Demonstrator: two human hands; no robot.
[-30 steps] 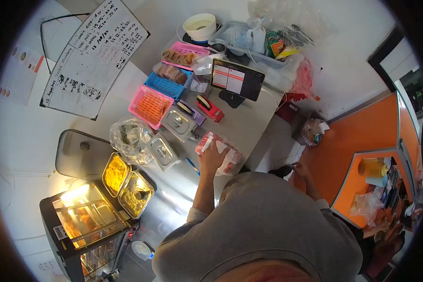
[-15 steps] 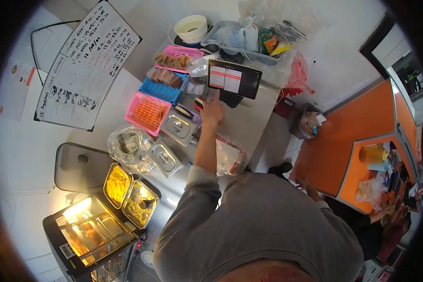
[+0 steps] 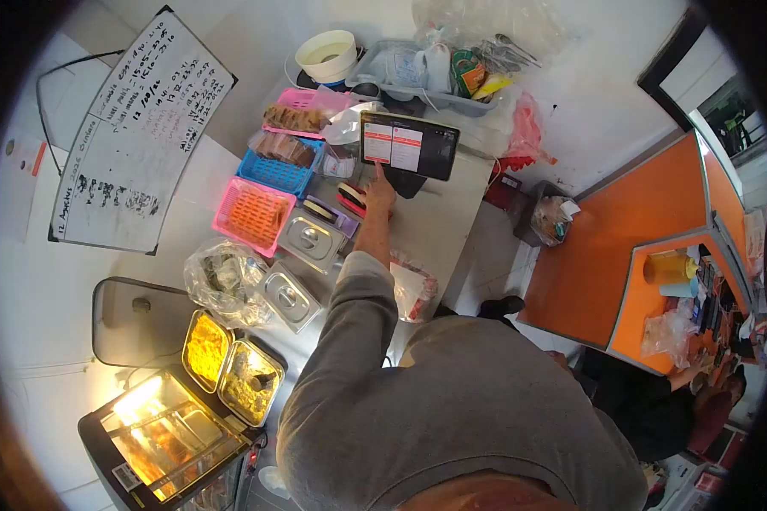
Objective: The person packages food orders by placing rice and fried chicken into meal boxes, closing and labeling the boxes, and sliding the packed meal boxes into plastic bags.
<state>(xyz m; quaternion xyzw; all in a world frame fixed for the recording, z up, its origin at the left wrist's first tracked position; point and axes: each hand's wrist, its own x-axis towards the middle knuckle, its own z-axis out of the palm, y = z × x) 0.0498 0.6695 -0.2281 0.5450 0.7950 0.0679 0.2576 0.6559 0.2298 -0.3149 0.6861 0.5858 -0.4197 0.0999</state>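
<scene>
My left hand [image 3: 379, 198] reaches forward over the steel counter with its index finger stretched out, holding nothing. The fingertip is at the lower part of a tablet [image 3: 418, 146] on a dark stand, touching or very near its lit screen. Beside the hand lie a red and black object [image 3: 350, 198] and a purple-framed item [image 3: 343, 223] whose kinds I cannot make out. Of my right hand only a small patch of skin [image 3: 561, 360] shows past my grey shirt, its fingers hidden.
Left of the tablet stand a pink bread basket [image 3: 291, 100], a blue basket [image 3: 274, 175] and an orange-lined pink basket [image 3: 251, 217]. Lidded steel pans [image 3: 311, 238], open food trays [image 3: 206, 351] and a lit warmer [image 3: 158, 430] follow. A co-worker [image 3: 631, 396] stands right, near an orange counter [image 3: 622, 247].
The view has shifted slightly. My left index finger has gone from the tablet's lower edge onto or over its screen. My right hand, partly visible before, is now mostly hidden.
</scene>
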